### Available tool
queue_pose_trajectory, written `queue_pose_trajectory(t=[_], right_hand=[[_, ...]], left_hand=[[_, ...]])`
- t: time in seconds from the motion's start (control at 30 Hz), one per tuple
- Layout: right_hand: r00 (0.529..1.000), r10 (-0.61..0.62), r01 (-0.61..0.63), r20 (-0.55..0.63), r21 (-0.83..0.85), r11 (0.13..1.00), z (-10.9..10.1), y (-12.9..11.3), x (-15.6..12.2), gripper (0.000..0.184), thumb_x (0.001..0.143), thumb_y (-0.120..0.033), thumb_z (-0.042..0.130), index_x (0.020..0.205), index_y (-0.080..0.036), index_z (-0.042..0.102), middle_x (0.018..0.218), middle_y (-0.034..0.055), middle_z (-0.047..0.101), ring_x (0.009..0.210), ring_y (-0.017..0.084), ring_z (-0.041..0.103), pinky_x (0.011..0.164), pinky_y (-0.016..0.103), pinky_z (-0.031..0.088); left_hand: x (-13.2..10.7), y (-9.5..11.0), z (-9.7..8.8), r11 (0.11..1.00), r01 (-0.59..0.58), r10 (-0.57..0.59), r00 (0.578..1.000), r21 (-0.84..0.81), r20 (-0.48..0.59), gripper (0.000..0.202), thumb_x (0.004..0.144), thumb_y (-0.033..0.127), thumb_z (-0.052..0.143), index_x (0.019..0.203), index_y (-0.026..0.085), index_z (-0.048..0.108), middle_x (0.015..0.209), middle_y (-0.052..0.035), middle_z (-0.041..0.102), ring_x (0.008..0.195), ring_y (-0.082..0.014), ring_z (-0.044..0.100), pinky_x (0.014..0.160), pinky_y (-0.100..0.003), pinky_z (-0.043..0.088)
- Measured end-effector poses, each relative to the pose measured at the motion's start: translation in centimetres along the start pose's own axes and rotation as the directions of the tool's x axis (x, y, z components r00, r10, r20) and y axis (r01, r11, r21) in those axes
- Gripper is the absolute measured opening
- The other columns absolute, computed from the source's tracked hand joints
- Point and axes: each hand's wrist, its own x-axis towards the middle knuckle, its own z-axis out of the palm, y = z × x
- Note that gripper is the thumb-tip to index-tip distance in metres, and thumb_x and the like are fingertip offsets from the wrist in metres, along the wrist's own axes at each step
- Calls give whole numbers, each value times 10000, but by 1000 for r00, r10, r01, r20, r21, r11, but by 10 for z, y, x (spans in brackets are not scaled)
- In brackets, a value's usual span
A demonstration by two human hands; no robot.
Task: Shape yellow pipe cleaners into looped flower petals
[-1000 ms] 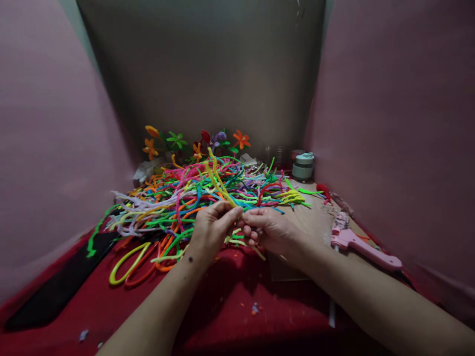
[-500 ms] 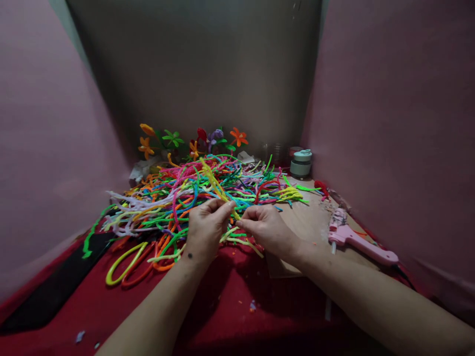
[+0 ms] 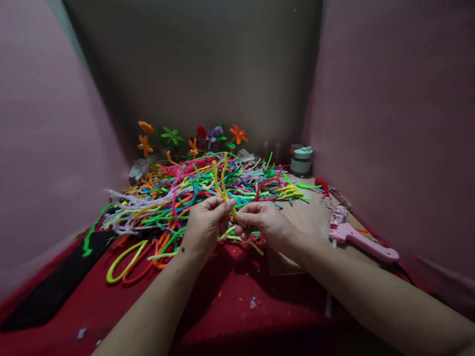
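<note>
Between my hands is a yellow pipe cleaner [image 3: 219, 182], its two upper ends standing apart above my fingers. My left hand [image 3: 208, 217] pinches it between thumb and forefinger. Close beside, my right hand [image 3: 261, 220] is closed on the lower part of the same pipe cleaner. My fingers hide where the two strands meet. Just behind the hands spreads a big tangled pile of coloured pipe cleaners [image 3: 156, 195].
A pink glue gun [image 3: 365, 242] lies on a brown board [image 3: 308, 217] at the right. Pipe cleaner flowers [image 3: 171, 136] and a lidded jar [image 3: 301, 162] stand at the back. A black strip [image 3: 55, 284] rests on the red cloth [image 3: 222, 321] at left.
The yellow strands, earlier close together and leaning left, now stand more upright with their tips spread apart. My right hand has turned slightly, its fingers curling lower round the pipe cleaner.
</note>
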Motion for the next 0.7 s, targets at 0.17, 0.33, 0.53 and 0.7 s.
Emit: queue_pose_trajectory(t=[0.17,0.33,0.53,0.7], right_hand=[[999,13,-15,40,47,999,-1,4,1,108,629,-208,639,598,-116,591,493,-11,574,426,76,498,439,198,358],[989,-5,-25,151,198,980,-4,12,7,197,636,-294,662,637,-105,603,550,14,604,466,97,532,475,229,397],[989,5,-40,147,236,971,-4,13,9,175,606,-250,677,648,-109,581,542,22,617,466,116,552,492,248,415],[992,33,-63,121,251,966,-3,14,8,195,605,-269,679,641,-120,557,539,17,615,430,111,540,464,242,406]], left_hand=[[0,3,0,1000,-5,5,1000,-19,-8,264,639,282,711,601,165,478,370,97,331,301,-19,269,317,-151,192],[0,-1,2,998,34,-34,999,-58,1,259,605,257,734,611,157,496,412,92,386,319,-17,323,322,-137,237],[-2,-2,6,999,33,-33,999,-23,-13,253,602,267,732,619,155,506,426,88,423,323,-30,370,334,-152,314],[-1,-3,5,1000,-2,3,999,23,-45,261,621,288,727,621,151,504,413,88,414,323,-19,349,338,-137,289]])
